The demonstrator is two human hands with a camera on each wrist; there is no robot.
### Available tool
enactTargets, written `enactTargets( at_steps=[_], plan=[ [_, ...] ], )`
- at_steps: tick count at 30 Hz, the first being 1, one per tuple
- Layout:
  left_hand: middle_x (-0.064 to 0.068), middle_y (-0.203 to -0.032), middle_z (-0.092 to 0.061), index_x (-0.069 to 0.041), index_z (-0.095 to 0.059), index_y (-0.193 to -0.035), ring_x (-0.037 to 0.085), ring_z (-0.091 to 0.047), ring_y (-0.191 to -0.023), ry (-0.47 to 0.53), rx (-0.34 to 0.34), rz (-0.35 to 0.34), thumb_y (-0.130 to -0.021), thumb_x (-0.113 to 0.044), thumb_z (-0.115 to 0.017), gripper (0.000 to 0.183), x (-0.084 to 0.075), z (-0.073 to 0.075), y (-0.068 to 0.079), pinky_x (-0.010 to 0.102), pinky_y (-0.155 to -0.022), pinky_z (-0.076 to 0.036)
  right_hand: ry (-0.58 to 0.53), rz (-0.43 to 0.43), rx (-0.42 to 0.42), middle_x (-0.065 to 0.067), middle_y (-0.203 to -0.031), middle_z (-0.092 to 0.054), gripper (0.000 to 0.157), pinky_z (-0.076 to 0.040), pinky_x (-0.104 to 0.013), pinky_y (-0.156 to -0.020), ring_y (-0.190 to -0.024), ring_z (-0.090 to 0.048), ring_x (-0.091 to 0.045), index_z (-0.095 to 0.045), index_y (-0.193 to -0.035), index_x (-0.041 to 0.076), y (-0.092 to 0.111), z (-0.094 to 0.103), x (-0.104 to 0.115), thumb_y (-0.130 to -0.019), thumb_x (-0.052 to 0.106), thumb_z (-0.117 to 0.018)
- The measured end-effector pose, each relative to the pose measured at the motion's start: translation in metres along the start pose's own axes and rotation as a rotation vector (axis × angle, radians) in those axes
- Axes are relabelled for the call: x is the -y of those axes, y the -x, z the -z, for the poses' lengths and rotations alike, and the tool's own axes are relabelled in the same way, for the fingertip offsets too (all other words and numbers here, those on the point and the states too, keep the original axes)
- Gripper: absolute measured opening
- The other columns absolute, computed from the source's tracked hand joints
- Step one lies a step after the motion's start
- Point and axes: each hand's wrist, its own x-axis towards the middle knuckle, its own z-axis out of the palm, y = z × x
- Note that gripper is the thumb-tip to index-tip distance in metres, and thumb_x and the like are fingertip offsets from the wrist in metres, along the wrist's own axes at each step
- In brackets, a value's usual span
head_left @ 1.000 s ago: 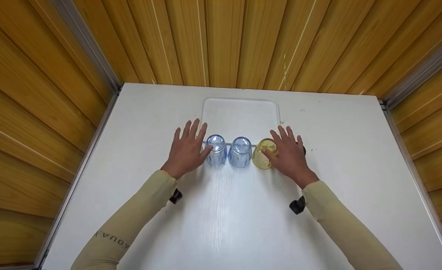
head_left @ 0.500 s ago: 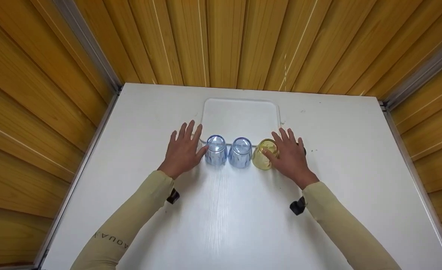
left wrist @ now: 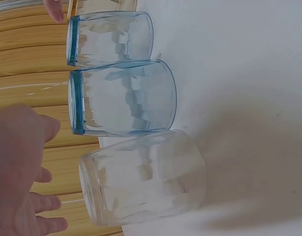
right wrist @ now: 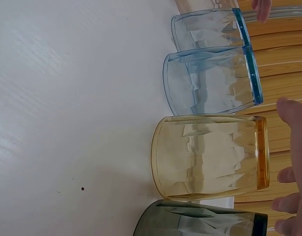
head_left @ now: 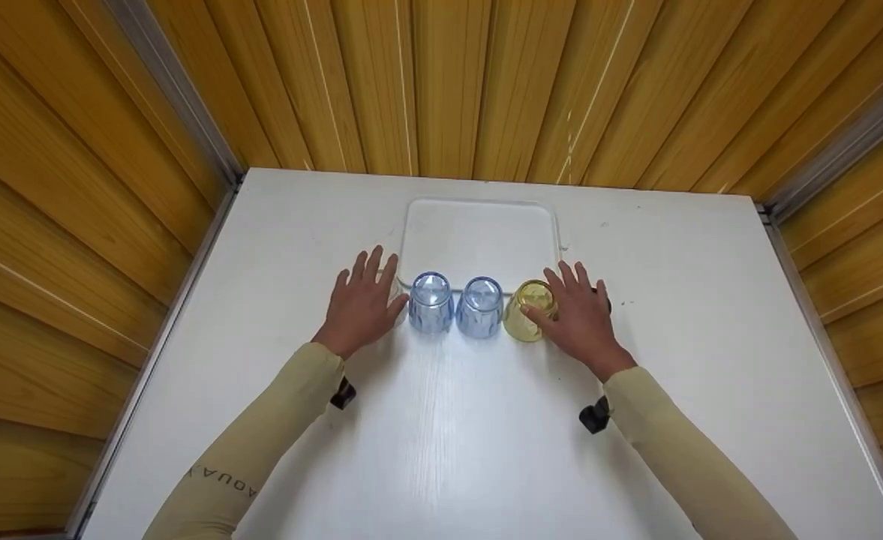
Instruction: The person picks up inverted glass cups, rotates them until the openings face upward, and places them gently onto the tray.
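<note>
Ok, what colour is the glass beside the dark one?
Yellow; the right wrist view shows that glass best.

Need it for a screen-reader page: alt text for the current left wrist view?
A row of four, all upturned and shown sideways: clear glass, blue glass, second blue glass, cut-off amber glass, on a white tabletop. Left hand, grip open, near the clear glass; wood panelling behind.

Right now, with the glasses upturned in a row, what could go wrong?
The clear glass is mostly hidden behind the left grip in the head view, so it could get clipped.
The yellow glass stands close beside the blue glasses; a nudge might travel along them.
Pushed forward, any may catch the tray just behind.
</note>
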Motion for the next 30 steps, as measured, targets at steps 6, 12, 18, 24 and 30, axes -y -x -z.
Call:
enactTargets(
  at_steps=[6,12,18,24,30],
  plan=[
    [0.016,-0.160,-0.022,-0.012,-0.026,-0.153,0.037,-0.024,-0.146,-0.003,-0.001,0.000,-0.099,-0.048,-0.043,0.067,0.002,-0.003,0.000,0.056,-0.111,-0.034,0.002,-0.003,0.002,-0.018,-0.158,-0.026,0.085,-0.006,-0.070,-0.113,-0.148,-0.012,-0.041,-0.035,-0.149,0.011,0.000,-0.003,-0.002,-0.088,0.068,-0.050],
    [0.017,-0.160,-0.023,-0.012,-0.026,-0.153,0.037,-0.025,-0.146,-0.006,0.011,0.006,-0.099,-0.048,-0.044,0.067,0.004,-0.005,-0.001,0.055,-0.108,-0.038,0.005,0.002,-0.013,-0.018,-0.157,-0.028,0.084,-0.007,-0.070,-0.112,-0.148,-0.015,-0.040,-0.037,-0.148,0.011,0.000,-0.006,-0.004,-0.088,0.068,-0.050],
    [0.016,-0.159,-0.023,-0.011,-0.027,-0.153,0.037,-0.026,-0.145,-0.013,0.030,0.011,-0.099,-0.048,-0.044,0.067,0.005,-0.007,-0.002,0.053,-0.105,-0.041,0.021,0.016,-0.023,-0.018,-0.155,-0.030,0.083,-0.007,-0.070,-0.112,-0.147,-0.016,-0.040,-0.038,-0.147,0.012,0.000,-0.010,-0.008,-0.087,0.067,-0.051],
    [0.017,-0.159,-0.025,-0.011,-0.029,-0.152,0.037,-0.029,-0.144,-0.025,0.043,0.003,-0.099,-0.047,-0.044,0.066,0.006,-0.011,-0.004,0.052,-0.101,-0.045,0.028,0.018,-0.029,-0.017,-0.155,-0.032,0.079,-0.005,-0.069,-0.113,-0.147,-0.017,-0.039,-0.039,-0.147,0.015,0.001,-0.014,-0.010,-0.088,0.065,-0.052],
    [0.017,-0.158,-0.026,-0.010,-0.028,-0.152,0.037,-0.030,-0.144,-0.019,0.051,0.007,-0.099,-0.046,-0.045,0.066,0.007,-0.013,-0.005,0.054,-0.100,-0.045,0.027,0.013,-0.051,-0.015,-0.153,-0.036,0.076,-0.004,-0.067,-0.114,-0.146,-0.019,-0.037,-0.041,-0.145,0.018,0.000,-0.019,-0.012,-0.088,0.066,-0.051]
  ],
)
